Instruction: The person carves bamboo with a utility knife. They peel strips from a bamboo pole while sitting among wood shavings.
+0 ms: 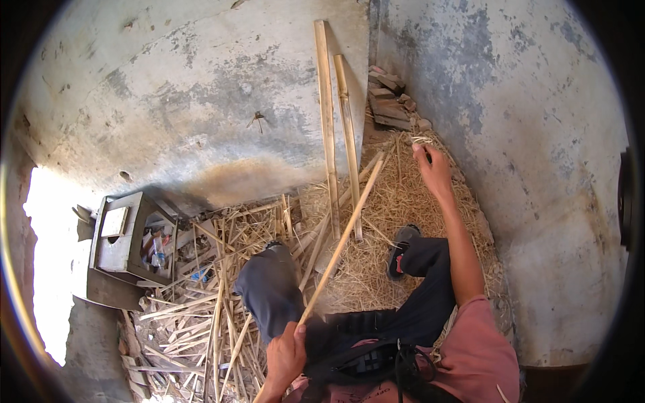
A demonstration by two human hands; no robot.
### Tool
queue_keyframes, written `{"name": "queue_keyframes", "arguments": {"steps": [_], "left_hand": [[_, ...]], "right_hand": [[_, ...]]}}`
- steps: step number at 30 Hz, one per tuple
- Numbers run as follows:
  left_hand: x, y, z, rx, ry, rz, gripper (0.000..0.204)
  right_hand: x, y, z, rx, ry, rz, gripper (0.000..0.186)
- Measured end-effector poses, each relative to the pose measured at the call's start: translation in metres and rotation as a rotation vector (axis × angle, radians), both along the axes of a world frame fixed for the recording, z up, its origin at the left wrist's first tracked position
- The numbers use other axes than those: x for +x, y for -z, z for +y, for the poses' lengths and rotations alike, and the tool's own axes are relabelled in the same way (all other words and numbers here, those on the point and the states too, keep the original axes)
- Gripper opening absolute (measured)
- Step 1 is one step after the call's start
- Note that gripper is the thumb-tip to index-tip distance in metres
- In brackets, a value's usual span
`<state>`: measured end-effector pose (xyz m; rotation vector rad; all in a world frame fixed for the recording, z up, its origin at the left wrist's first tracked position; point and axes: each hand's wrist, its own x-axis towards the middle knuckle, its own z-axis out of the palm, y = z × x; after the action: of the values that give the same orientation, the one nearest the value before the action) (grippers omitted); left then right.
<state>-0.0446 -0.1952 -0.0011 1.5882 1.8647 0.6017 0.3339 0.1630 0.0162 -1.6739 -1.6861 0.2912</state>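
The pale bamboo strip (340, 244) slants across the left part of the shaving heap (410, 195), its far end over the heap and its near part on the person's side of it. It looks light, stiff along its length and a little springy; the surface is probably dry and smooth, but the edges could splinter, so a grip around the flat faces seems safest. The left hand (285, 350), nearer the person than the heap and left of it, has its fingers wrapped firmly around the strip. The right hand (433, 171), above the heap's far right end, has its fingers bent with thumb close; pale fibres (422, 140) show at the tips, though whether they are pinched I can't make out. Well left of the heap, a wooden cabinet (124, 250) holds a clear bottle-like item (158, 259) among red and whitish pieces too jumbled to identify
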Motion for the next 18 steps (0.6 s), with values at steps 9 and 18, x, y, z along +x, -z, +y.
{"name": "queue_keyframes", "arguments": {"steps": [9, 18], "left_hand": [[-0.009, -0.014, 0.024, -0.141, -0.063, -0.477, 0.059], [-0.005, -0.015, 0.056, -0.189, -0.124, -0.716, 0.07]], "right_hand": [[0.004, 0.027, -0.032, -0.547, -0.279, -0.751, 0.075], [-0.01, -0.014, -0.069, -0.476, -0.168, -0.736, 0.08]]}}
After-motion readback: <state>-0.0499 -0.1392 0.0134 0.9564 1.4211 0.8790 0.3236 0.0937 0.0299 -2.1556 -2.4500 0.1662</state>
